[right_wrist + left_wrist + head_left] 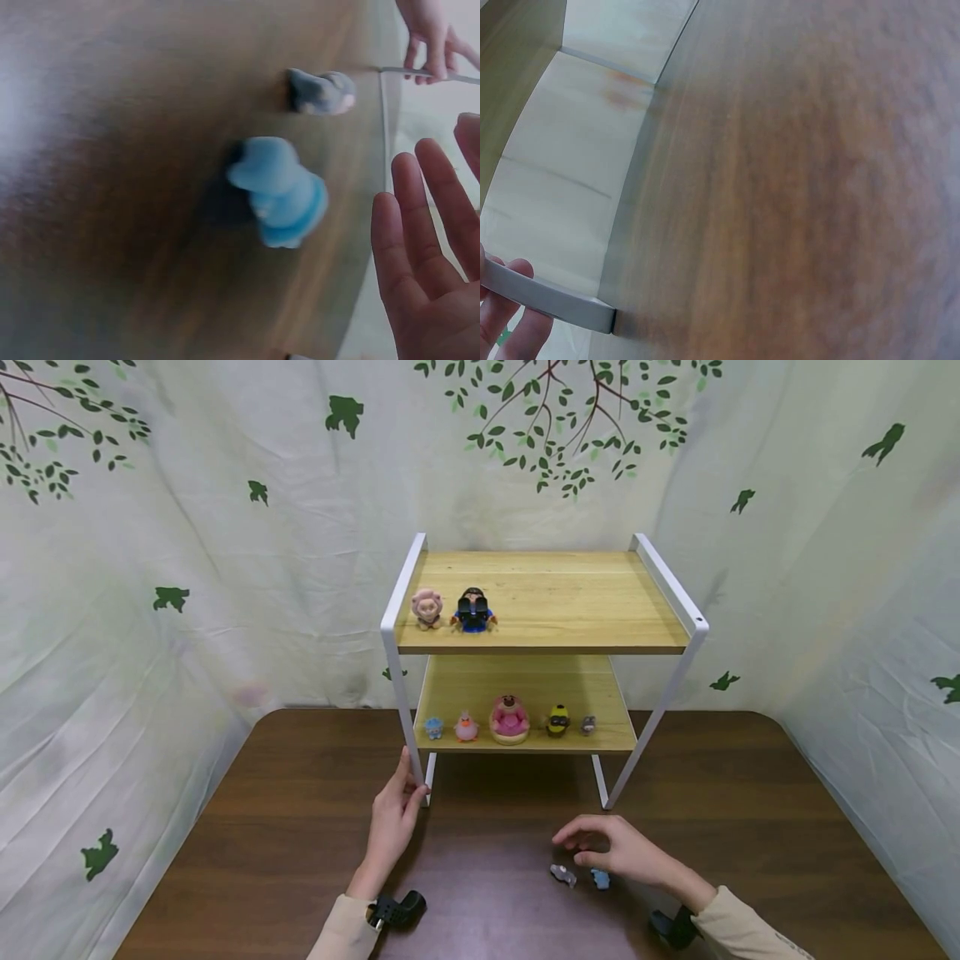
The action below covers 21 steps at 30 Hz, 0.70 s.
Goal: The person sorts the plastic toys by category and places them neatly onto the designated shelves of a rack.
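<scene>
My left hand (393,814) holds the white front left leg (400,702) of a two-tier shelf. In the left wrist view its fingers (526,334) lie about the white bar (551,298). Over the table's front right part, my right hand (618,847) hovers with loosely bent fingers and nothing between them. Just below it lie a small grey figurine (563,875) and a small light-blue figurine (600,878). The right wrist view shows the light-blue figurine (281,191) nearer, the grey one (322,92) beyond, and the right palm (442,322) facing them.
A pink figurine (427,609) and a dark-blue one (473,611) stand at the left of the upper board (570,597). Several small figurines, among them a large pink seated one (509,720), line the lower board (525,677). Brown table (300,843) underneath; printed curtain (285,543) behind.
</scene>
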Each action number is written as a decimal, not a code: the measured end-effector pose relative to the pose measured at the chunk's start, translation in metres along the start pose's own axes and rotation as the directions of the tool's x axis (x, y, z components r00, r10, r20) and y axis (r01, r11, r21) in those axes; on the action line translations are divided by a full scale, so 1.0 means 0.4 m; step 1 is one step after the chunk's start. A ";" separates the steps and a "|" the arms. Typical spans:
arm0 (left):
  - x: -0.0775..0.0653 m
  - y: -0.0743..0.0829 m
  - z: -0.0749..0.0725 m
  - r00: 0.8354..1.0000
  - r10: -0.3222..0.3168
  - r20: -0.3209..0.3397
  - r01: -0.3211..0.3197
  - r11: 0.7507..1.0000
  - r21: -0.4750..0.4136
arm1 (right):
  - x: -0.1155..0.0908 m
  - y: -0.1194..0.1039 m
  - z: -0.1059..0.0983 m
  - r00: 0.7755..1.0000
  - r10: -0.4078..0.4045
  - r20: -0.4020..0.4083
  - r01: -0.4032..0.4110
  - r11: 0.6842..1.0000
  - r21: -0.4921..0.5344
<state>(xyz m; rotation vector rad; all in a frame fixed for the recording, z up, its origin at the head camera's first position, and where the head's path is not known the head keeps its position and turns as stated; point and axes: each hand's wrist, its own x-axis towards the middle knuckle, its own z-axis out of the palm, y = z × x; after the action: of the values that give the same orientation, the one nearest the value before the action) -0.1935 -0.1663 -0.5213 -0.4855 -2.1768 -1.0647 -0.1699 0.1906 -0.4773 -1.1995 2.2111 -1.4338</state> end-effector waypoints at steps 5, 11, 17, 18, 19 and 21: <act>-0.001 -0.001 0.000 1.000 0.001 -0.003 -0.001 1.000 0.001 | -0.006 0.011 0.011 0.998 0.029 0.048 -0.029 0.999 0.017; -0.003 0.000 0.000 1.000 -0.014 0.004 0.014 1.000 0.003 | -0.011 0.036 0.029 0.995 0.050 0.082 -0.053 0.998 0.028; -0.003 0.001 0.000 1.000 -0.025 0.009 0.025 1.000 0.004 | -0.012 0.042 0.041 0.996 0.026 0.080 -0.025 1.000 -0.017; -0.003 0.001 0.000 1.000 -0.026 0.009 0.026 1.000 0.004 | -0.011 0.041 0.043 0.997 0.016 0.078 -0.014 1.000 -0.026; -0.002 0.001 0.000 1.000 -0.027 0.009 0.027 1.000 0.003 | -0.011 0.041 0.044 0.997 0.005 0.076 -0.003 0.999 -0.034; -0.001 0.001 -0.001 1.000 -0.027 0.009 0.027 1.000 0.004 | -0.010 0.042 0.047 0.997 -0.011 0.073 0.015 0.999 -0.051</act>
<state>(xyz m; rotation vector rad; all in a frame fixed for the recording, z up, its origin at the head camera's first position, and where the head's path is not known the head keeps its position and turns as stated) -0.1928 -0.1663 -0.5214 -0.4606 -2.1984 -1.0750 -0.1648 0.1843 -0.5017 -1.2647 2.2074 -1.3235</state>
